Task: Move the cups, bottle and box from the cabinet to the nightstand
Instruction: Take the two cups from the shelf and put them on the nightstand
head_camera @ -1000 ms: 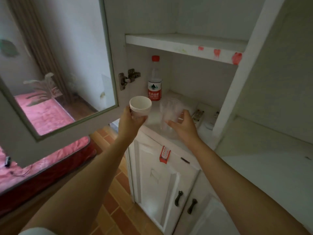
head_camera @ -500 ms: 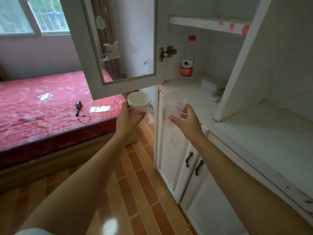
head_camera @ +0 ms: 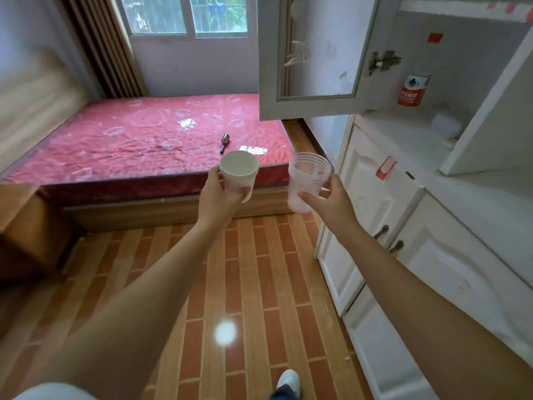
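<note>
2 cup stacks are out of the cabinet (head_camera: 418, 203): our left hand (head_camera: 215, 194) grips white cups (head_camera: 238, 174), our right hand (head_camera: 328, 197) pinches clear cups (head_camera: 308, 180). At 2 o'clock, the bottle (head_camera: 415, 82) and a blurred white box (head_camera: 445, 124) sit on the shelf.

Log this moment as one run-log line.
left hand: holds paper cups | right hand: holds clear cups | bottle: in cabinet

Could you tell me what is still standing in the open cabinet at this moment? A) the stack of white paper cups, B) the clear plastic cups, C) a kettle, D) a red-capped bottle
D: the bottle stands on the cabinet shelf, while both cup stacks are held out over the floor.
</note>
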A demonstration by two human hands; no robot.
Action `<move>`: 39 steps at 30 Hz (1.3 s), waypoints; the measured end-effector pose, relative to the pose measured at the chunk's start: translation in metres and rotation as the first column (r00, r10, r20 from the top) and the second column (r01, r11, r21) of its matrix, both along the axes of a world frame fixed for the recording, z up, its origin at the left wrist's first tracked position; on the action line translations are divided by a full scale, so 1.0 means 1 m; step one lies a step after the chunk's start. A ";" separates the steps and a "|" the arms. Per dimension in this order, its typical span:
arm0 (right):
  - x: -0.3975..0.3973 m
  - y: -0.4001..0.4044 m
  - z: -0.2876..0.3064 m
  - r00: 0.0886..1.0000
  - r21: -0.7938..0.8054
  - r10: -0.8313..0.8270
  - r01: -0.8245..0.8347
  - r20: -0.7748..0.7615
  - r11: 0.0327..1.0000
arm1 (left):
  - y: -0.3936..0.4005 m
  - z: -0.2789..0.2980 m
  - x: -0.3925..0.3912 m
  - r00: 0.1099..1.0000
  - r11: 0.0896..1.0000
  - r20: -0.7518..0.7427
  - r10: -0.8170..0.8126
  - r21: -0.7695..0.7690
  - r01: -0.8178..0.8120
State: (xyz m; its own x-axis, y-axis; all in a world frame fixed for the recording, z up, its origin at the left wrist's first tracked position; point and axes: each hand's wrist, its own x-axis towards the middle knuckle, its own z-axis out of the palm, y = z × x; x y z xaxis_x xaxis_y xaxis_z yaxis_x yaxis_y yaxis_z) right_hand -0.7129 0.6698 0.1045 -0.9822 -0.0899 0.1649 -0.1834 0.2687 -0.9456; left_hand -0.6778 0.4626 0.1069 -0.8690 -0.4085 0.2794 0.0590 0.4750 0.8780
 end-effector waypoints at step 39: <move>0.289 -0.193 -0.042 0.549 0.096 0.828 -0.836 0.115 0.540 | -0.075 -0.050 0.461 0.466 0.463 0.179 0.866 0.061 -0.884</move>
